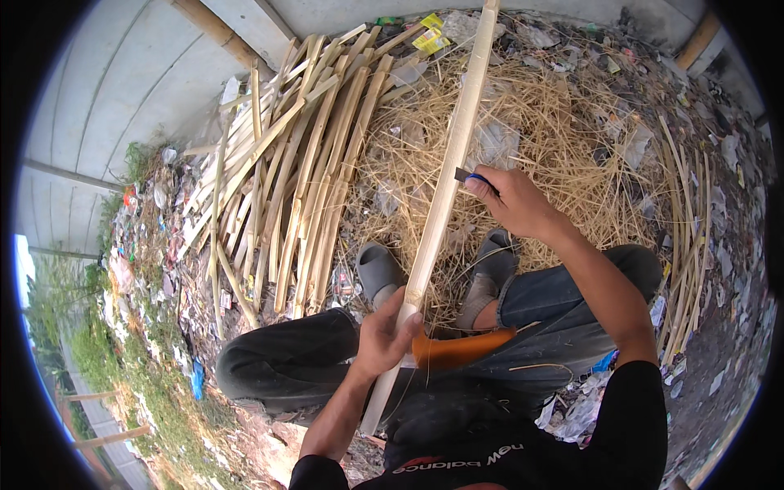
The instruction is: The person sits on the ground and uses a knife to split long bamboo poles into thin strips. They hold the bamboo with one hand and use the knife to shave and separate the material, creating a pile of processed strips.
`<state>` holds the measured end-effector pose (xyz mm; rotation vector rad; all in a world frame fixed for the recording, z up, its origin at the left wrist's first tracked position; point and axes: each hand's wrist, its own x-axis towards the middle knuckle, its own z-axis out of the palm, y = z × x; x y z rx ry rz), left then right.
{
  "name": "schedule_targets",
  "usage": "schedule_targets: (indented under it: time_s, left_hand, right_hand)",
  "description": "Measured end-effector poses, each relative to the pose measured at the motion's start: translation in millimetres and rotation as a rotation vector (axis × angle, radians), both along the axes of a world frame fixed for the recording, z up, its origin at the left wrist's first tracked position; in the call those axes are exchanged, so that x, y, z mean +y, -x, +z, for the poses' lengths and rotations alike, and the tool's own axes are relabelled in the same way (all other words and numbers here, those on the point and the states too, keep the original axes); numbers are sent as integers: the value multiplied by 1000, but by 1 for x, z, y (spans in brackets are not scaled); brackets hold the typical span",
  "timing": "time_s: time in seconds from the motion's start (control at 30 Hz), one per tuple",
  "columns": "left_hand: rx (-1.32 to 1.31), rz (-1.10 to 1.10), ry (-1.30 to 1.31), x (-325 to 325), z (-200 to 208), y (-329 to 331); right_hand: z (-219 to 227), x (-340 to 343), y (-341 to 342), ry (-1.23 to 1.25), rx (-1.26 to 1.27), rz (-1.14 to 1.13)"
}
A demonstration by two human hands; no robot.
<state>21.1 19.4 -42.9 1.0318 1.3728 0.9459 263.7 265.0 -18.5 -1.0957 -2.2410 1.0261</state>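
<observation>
A long pale split-bamboo strip (443,200) slants up from my lap, between my feet and out past the top of the view. My left hand (385,336) is closed round its lower part. In my right hand (520,206) is a small knife (462,174) with a blue and black handle; its short dark blade meets the strip's right edge well above my left hand. Part of the handle is hidden by the fingers. Across my thigh lies an orange piece of material (457,349), beside the strip; what it is made of I cannot tell.
A heap of bamboo strips (314,188) lies at the left. Thin shavings (563,139) cover the ground ahead, and several slim strips (688,245) lie at the right. Litter (167,286) is scattered around. A grey panel wall (122,82) stands behind the heap.
</observation>
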Motion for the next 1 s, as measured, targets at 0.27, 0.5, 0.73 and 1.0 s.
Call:
schedule_targets:
  time_s: [0.27,0.5,0.73,1.0]
  left_hand:
    - [-195,0,20,2,3,1]
    - [-368,-39,58,3,4,8]
    - [-548,-74,42,-2,2,5]
    - [-614,5,46,5,-2,2]
  right_hand:
    - [-6,-19,15,-12,-17,-31]
    - [-7,-17,32,38,20,-128]
    - [-6,-21,14,48,97,-198]
    - [-6,-94,37,21,54,208]
